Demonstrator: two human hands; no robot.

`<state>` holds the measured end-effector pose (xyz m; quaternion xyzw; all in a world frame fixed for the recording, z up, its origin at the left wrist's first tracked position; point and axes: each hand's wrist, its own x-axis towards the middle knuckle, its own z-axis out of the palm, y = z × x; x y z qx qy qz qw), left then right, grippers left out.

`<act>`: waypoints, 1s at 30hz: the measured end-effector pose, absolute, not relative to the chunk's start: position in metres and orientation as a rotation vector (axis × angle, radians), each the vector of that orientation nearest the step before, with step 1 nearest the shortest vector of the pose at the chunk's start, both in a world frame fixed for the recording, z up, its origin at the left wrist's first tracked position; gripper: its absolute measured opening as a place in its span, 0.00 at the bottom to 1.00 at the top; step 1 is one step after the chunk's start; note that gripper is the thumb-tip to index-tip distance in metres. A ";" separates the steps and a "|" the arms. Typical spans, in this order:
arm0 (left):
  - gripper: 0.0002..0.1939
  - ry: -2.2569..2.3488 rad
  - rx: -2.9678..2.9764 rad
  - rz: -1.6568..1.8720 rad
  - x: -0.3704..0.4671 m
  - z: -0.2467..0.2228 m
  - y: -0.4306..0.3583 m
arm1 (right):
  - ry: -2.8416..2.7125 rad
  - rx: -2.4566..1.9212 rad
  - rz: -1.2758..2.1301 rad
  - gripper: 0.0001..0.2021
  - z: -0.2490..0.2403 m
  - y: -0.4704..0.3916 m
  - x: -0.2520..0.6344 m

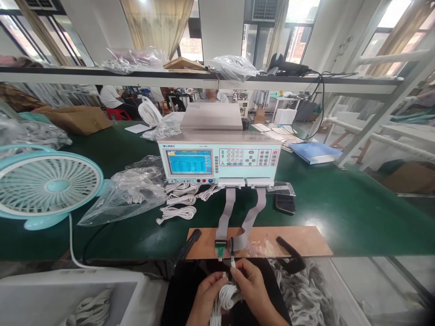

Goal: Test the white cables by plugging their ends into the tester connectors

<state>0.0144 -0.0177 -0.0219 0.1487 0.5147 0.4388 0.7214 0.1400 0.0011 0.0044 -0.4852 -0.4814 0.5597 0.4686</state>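
Cable coil (229,296) partly hidden by left hand (210,292); bottom cropped.

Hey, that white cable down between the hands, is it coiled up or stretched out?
Coiled up: the white cable shows several strands looped into a bundle between the left hand and right hand.
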 end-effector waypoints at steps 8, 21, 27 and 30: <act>0.19 1.153 0.953 0.902 0.002 0.006 -0.010 | -0.849 -1.193 1.617 0.18 0.003 0.005 0.132; 0.13 1.216 0.930 1.231 0.005 0.010 -0.010 | -1.013 -1.205 1.624 0.17 0.012 0.008 0.137; 0.13 1.178 0.752 1.314 0.012 0.007 -0.010 | -1.011 -1.188 1.636 0.16 0.009 0.007 0.138; 0.13 1.198 0.680 1.325 0.017 0.007 -0.013 | -1.003 -1.192 1.641 0.16 0.010 0.007 0.137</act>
